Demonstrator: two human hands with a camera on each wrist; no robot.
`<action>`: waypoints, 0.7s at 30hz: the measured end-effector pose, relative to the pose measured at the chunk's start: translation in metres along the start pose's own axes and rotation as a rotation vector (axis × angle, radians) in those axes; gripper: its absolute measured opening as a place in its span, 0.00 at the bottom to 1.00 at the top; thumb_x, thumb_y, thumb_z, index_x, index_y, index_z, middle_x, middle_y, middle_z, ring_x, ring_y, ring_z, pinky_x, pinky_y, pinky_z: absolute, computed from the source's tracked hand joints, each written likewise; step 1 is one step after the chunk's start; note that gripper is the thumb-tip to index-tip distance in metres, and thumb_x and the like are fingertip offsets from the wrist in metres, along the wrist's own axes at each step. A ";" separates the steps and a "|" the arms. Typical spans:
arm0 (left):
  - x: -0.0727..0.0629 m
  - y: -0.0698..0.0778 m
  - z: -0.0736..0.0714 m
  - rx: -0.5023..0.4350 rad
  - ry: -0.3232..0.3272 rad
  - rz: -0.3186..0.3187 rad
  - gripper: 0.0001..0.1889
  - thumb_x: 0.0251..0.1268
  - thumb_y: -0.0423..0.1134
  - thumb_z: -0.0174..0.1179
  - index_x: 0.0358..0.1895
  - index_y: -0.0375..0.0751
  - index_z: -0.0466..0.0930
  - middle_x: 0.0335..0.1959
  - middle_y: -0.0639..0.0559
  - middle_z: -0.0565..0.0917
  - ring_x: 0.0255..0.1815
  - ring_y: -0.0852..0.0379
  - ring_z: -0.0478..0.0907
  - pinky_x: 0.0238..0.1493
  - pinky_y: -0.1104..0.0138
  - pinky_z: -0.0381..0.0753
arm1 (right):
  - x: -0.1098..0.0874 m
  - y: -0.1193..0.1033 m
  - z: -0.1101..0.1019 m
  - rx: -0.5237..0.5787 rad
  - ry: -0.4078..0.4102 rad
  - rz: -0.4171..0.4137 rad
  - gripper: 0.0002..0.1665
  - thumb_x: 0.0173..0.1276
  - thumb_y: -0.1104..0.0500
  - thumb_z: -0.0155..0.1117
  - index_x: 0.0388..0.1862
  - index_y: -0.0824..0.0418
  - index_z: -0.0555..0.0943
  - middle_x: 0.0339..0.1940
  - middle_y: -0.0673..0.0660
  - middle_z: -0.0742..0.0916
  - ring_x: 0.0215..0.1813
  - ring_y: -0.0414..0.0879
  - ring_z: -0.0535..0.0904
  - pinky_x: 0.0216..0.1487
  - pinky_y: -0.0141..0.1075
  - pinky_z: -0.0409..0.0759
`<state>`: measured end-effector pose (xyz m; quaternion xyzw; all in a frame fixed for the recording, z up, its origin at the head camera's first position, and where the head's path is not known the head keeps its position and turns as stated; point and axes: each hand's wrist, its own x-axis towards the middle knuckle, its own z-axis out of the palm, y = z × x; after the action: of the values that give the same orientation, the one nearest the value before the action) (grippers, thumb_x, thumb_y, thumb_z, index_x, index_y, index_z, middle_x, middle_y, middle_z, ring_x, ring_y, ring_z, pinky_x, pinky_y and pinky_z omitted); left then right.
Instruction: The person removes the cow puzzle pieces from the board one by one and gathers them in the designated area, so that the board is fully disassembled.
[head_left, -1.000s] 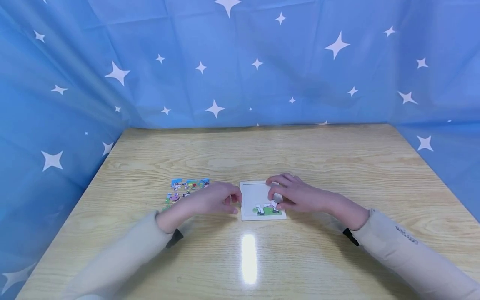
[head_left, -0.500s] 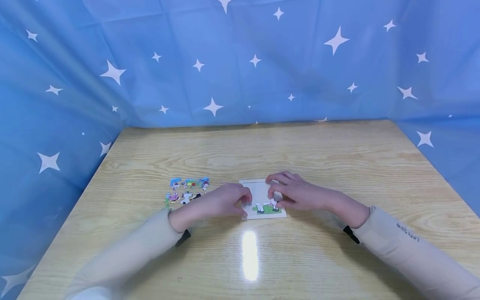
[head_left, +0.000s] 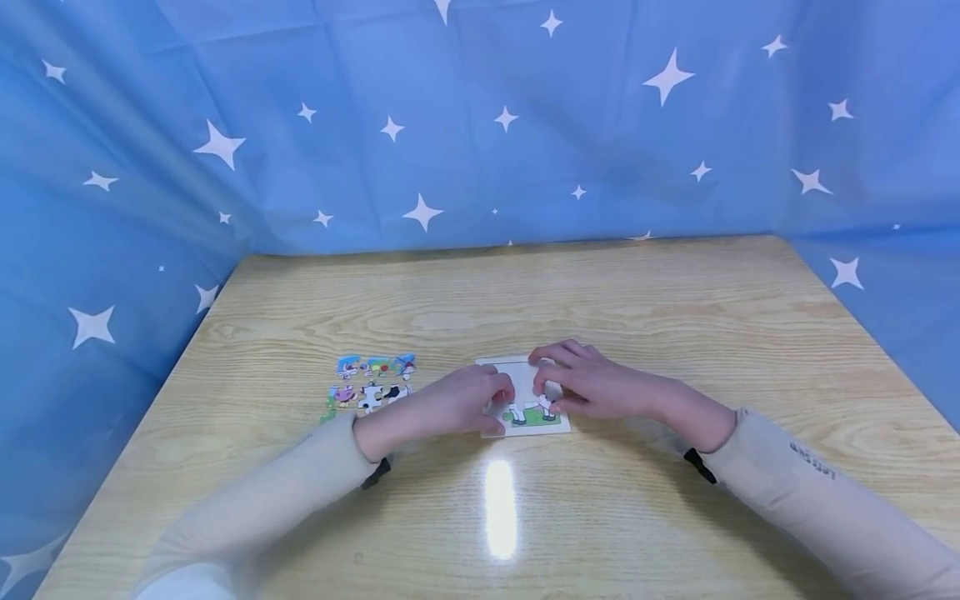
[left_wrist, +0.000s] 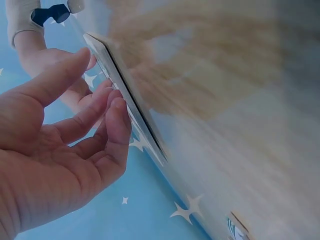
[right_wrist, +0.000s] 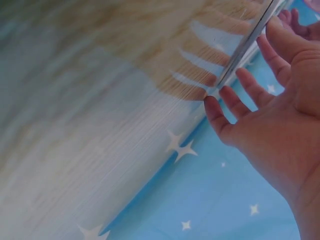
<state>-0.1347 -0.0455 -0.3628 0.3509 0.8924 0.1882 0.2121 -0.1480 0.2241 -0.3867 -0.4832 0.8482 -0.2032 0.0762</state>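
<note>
In the head view a flat white puzzle tray (head_left: 517,367) lies mid-table, with joined pieces (head_left: 534,415) showing green ground and white legs along its lower edge. My left hand (head_left: 474,402) is over the tray's left side, fingers bent down and thumb nearer me. The left wrist view shows those fingertips (left_wrist: 117,102) at the tray edge; whether a puzzle piece is under them is hidden. My right hand (head_left: 592,382) rests on the tray's right side with spread fingers. In the right wrist view its fingers (right_wrist: 245,97) reach the tray's edge fairly straight.
Several loose puzzle pieces (head_left: 369,392) lie left of the tray, partly behind the left forearm. The wooden table (head_left: 637,308) runs back to a blue curtain (head_left: 465,150) with white stars. A bright reflection lies on the tabletop nearer me.
My left hand has moved right, from beside the tray's left edge to over its lower left part, uncovering more loose pieces. The right hand has stayed on the tray's right side.
</note>
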 end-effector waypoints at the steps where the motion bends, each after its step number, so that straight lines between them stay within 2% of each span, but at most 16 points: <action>1: 0.001 0.000 0.000 -0.003 0.000 -0.002 0.18 0.68 0.34 0.79 0.56 0.35 0.85 0.40 0.52 0.77 0.44 0.53 0.72 0.50 0.62 0.74 | 0.000 0.000 0.000 0.002 -0.002 0.002 0.12 0.80 0.62 0.71 0.54 0.52 0.78 0.73 0.65 0.77 0.71 0.66 0.70 0.64 0.70 0.71; 9: 0.006 0.003 0.004 0.001 0.011 0.006 0.17 0.67 0.35 0.78 0.55 0.34 0.86 0.42 0.52 0.79 0.43 0.54 0.73 0.49 0.65 0.76 | 0.000 0.003 0.002 0.005 -0.011 0.016 0.12 0.80 0.62 0.71 0.54 0.52 0.78 0.73 0.65 0.77 0.72 0.66 0.70 0.66 0.72 0.70; 16: 0.011 0.007 0.008 0.038 0.024 -0.007 0.20 0.63 0.38 0.82 0.53 0.35 0.86 0.39 0.53 0.77 0.43 0.55 0.72 0.46 0.66 0.73 | -0.002 0.011 0.008 -0.022 0.052 -0.069 0.12 0.81 0.56 0.71 0.56 0.50 0.77 0.72 0.63 0.77 0.70 0.64 0.71 0.60 0.69 0.72; 21: 0.013 0.009 0.008 0.039 0.024 -0.022 0.20 0.61 0.37 0.83 0.51 0.34 0.86 0.37 0.53 0.76 0.42 0.55 0.71 0.45 0.66 0.72 | 0.000 0.001 0.002 0.008 0.020 -0.028 0.10 0.82 0.59 0.70 0.55 0.50 0.78 0.73 0.64 0.77 0.71 0.66 0.70 0.63 0.71 0.71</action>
<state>-0.1339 -0.0285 -0.3685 0.3428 0.9023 0.1727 0.1964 -0.1484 0.2239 -0.3892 -0.4926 0.8413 -0.2123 0.0668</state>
